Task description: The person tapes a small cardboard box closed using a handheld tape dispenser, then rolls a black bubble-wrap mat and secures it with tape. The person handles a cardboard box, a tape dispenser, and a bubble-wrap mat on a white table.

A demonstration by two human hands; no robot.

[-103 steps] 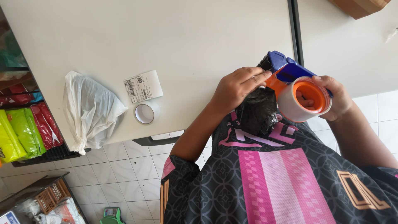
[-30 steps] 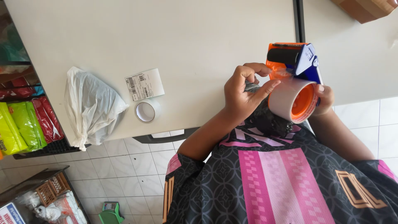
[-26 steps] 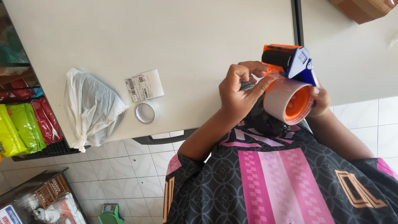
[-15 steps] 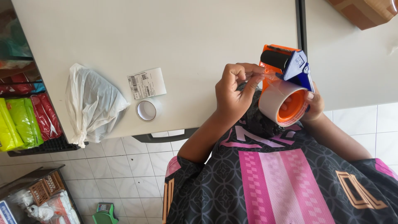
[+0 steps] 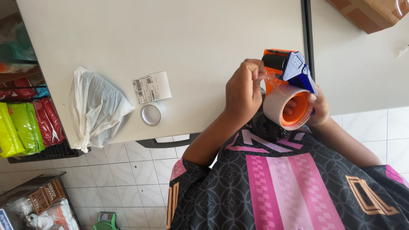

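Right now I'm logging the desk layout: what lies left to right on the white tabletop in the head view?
White plastic bag → printed label → small tape roll → left hand → tape dispenser → cardboard box.

tape dispenser (image 5: 289, 81) | orange-blue, clear tape roll on orange core | held tilted above white table edge

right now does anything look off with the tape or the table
The clear tape end is off the roll, pinched by the left hand near the dispenser roller, looking crinkled. The right hand holds the dispenser. Nothing on the table looks spilled.
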